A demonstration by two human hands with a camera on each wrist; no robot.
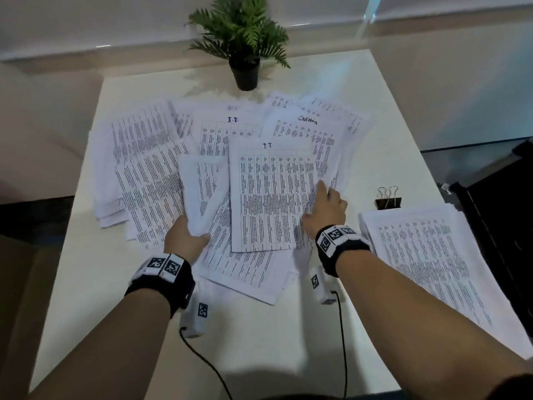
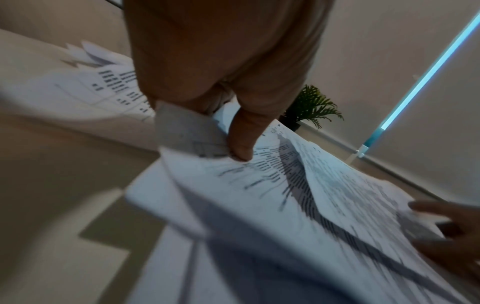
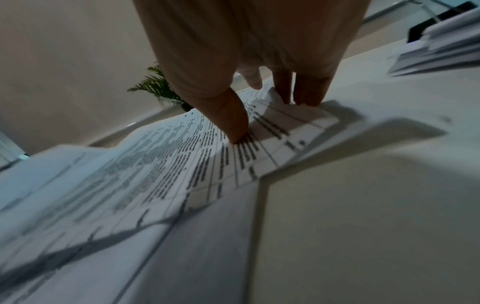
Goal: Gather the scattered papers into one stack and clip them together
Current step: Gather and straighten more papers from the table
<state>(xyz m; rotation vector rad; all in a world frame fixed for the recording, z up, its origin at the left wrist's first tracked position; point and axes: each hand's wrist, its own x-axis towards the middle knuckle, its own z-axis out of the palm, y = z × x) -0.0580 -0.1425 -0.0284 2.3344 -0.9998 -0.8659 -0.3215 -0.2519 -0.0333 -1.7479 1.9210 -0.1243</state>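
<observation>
Table (image 1: 259, 342) carries the scattered papers (image 1: 150, 180) overlapping across its middle: light, limp, slippery; judged best taken by the edges. The left hand (image 1: 184, 241) pinches one sheet's corner; the right hand (image 1: 326, 209) presses flat on the top sheet (image 1: 271, 197).

Print on the scattered papers (image 1: 271, 194) is too small to read in the head view and smeared by blur in both wrist views. The left hand (image 1: 184, 241) grips a curled sheet (image 1: 199, 192) with its fingers hidden beneath. Whether the right hand (image 1: 326, 210) pinches the papers or only presses them is unclear. The stack (image 1: 432, 264) at the tabletop's (image 1: 115, 284) right edge is cut off by the frame; whether the binder clip (image 1: 388, 199) touches it cannot be told.
</observation>
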